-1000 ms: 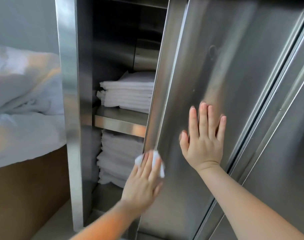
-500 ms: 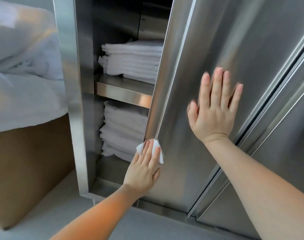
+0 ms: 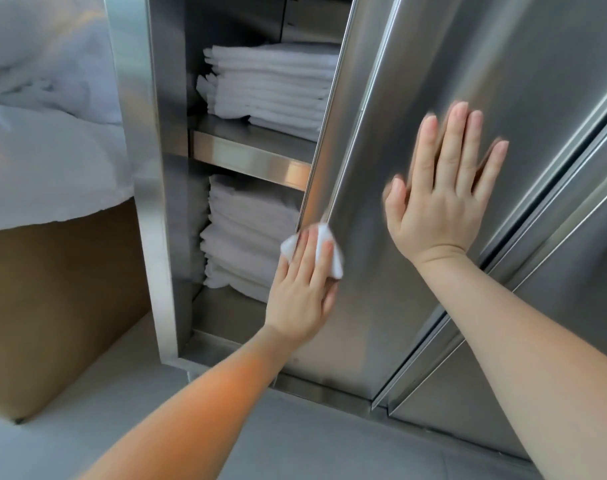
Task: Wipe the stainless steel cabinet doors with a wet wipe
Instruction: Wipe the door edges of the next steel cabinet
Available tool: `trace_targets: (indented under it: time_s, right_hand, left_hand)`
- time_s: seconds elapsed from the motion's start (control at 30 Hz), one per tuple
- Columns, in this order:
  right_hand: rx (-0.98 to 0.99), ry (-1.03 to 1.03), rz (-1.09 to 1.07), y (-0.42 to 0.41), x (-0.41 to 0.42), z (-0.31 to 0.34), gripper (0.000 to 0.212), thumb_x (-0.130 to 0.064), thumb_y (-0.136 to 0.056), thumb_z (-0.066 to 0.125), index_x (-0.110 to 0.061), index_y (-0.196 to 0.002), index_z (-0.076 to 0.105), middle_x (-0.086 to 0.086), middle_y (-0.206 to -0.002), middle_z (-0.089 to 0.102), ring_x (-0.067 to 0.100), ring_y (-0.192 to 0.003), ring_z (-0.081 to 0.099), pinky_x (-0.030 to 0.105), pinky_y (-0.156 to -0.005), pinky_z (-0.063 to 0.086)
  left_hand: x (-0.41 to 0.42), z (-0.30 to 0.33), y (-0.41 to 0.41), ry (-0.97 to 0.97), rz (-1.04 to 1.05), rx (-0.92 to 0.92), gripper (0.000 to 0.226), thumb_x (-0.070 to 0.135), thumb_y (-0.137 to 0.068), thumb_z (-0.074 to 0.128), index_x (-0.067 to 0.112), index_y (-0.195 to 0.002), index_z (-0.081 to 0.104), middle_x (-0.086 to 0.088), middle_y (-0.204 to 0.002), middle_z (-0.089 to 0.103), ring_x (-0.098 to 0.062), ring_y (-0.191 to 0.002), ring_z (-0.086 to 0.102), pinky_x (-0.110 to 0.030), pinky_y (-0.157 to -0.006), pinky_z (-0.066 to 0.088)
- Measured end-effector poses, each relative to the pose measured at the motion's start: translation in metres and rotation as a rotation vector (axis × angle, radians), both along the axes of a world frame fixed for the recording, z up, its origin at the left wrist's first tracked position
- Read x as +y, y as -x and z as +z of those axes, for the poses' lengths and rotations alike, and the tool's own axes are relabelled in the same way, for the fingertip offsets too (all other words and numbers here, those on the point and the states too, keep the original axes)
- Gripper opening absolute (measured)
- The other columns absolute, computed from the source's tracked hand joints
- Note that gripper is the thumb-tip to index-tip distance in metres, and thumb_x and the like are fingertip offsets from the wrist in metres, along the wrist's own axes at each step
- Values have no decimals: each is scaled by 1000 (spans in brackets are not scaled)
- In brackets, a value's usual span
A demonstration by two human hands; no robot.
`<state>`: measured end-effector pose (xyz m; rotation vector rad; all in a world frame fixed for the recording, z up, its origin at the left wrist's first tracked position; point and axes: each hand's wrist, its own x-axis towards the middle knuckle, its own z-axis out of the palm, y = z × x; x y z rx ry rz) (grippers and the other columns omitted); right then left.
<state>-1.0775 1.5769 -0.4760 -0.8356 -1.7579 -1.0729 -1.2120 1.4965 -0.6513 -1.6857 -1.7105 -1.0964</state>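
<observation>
left hand [image 3: 300,289]: fingers straight, pressing the wipe [image 3: 324,252] flat against the door [image 3: 416,98] at its left edge, low down; nothing pinched.
wipe: white, bunched under the fingers, corners sticking out left and right, straddling the door's edge fold.
right hand [image 3: 440,202]: palm flat, fingers spread, braced mid-door, well apart from the wipe.
door: steel, slid partly open; second door [image 3: 572,306] behind it at right.
inside: folded towels [image 3: 271,84] above the shelf [image 3: 250,157], more below.
risk: wipe is only pressed, so it likely slips off the edge into the cabinet.
risk: brace could slide the door; bare palm probably smudges the steel.
</observation>
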Motion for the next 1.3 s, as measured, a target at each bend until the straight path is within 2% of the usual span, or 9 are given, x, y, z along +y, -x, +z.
trace_targets:
  time_s: [0.1, 0.23, 0.43, 0.6, 0.73, 0.87, 1.07, 1.2, 1.3]
  right_hand:
    - [0, -4, -10, 0, 0, 1, 61, -33, -100, 32, -7, -154, 21, 21, -157, 26, 38, -146, 23, 60, -118, 14]
    - [-11, 41, -19, -2, -5, 2, 61, -34, -102, 28, -7, -155, 16, 21, -159, 22, 38, -148, 19, 60, -118, 12]
    - [-38, 157, 189, -11, -24, 1, 61, -25, -100, 39, -6, -155, 22, 20, -160, 16, 36, -149, 13, 61, -119, 8]
    - [-100, 258, 217, -23, -38, -74, 69, -23, -96, 47, -6, -155, 15, 14, -161, 6, 26, -151, 1, 60, -119, 5]
    - [-101, 288, 104, -16, -21, -103, 71, -32, -99, 42, -9, -156, 7, 14, -161, 1, 26, -151, -5, 59, -119, 0]
    - [-65, 152, 50, -3, -4, -116, 69, -33, -99, 38, -5, -155, 10, 20, -158, 10, 36, -149, 7, 65, -116, 5]
    - [-45, 81, 8, -3, 2, -118, 68, -33, -97, 38, -3, -154, 16, 28, -154, 28, 42, -144, 19, 66, -114, 11]
    - [-38, 76, -2, -2, 2, -117, 66, -32, -97, 37, -1, -153, 19, 28, -153, 30, 42, -143, 19, 68, -113, 14]
    - [-31, 72, 0, -4, 1, -117, 66, -32, -97, 37, 0, -153, 20, 29, -153, 30, 43, -143, 21, 69, -113, 15]
  left_hand:
    - [-29, -84, 4, 259, 0, 45, 72, 27, -92, 44, 2, -152, 12, -21, -158, 21, -34, -148, 17, -51, -109, 37]
    - [-42, -97, -3, 399, 26, 32, 73, 35, -95, 39, 1, -153, 11, -20, -159, 19, -33, -150, 14, -49, -113, 34]
    - [-20, 15, -14, 152, -17, -130, 74, 39, -101, 34, 3, -155, 0, -19, -162, 12, -30, -151, 8, -47, -121, 16]
    - [5, 88, -21, -58, 17, -212, 69, 39, -100, 34, 2, -154, 14, -17, -162, 16, -27, -151, 11, -46, -121, 15]
    - [6, 24, -6, -39, 28, -68, 71, 33, -100, 44, 8, -155, 9, -16, -162, 15, -24, -152, 3, -44, -120, 14]
    - [-1, -65, 12, 52, 38, 112, 74, 34, -98, 48, 9, -155, 8, -16, -159, 18, -30, -150, 13, -49, -119, 21]
    - [-18, -152, 9, 209, 55, 119, 71, 37, -97, 41, 11, -153, 7, -15, -158, 17, -30, -148, 12, -48, -114, 27]
    - [-33, -165, 3, 327, 80, 74, 68, 43, -96, 33, 11, -151, 8, -13, -157, 20, -27, -146, 21, -50, -106, 38]
    - [-24, -115, -5, 225, 76, -29, 70, 49, -100, 29, 12, -154, 5, -10, -160, 14, -25, -147, 18, -47, -112, 27]
